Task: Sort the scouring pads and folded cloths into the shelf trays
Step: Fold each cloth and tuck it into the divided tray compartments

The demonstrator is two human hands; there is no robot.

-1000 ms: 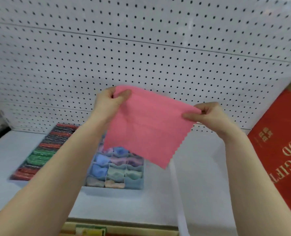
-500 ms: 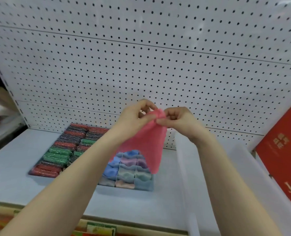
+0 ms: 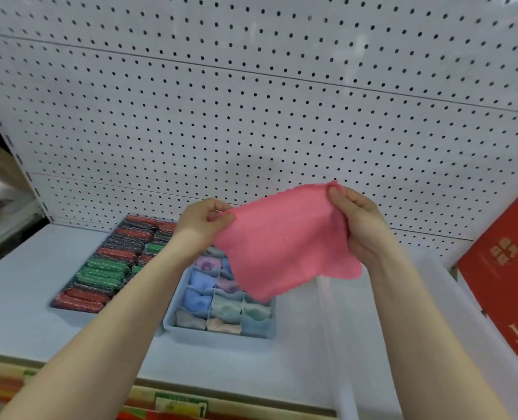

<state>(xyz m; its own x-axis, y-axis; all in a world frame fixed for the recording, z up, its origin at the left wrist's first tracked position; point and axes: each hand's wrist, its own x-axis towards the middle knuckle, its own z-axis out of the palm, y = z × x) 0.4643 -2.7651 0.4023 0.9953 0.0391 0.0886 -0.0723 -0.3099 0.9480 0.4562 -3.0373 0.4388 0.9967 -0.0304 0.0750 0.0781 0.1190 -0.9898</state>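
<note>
Head view: left hand [image 3: 204,221] and right hand [image 3: 353,221] each pinch an upper corner of the pink cloth [image 3: 285,241], held in the air between them. Directly below the hands sits the divided cloth tray [image 3: 218,330]; scouring pads [image 3: 106,268] lie below-left. The cloth looks light, limp and non-fragile; corners or edges are probably the best hold.

White pegboard wall [image 3: 251,101] behind pale shelf [image 3: 18,298]; perhaps a red box [image 3: 506,268] rightward.

Pink cloth [image 3: 285,241]; red-green, seemingly speckled scouring pads [image 3: 106,268].
</note>
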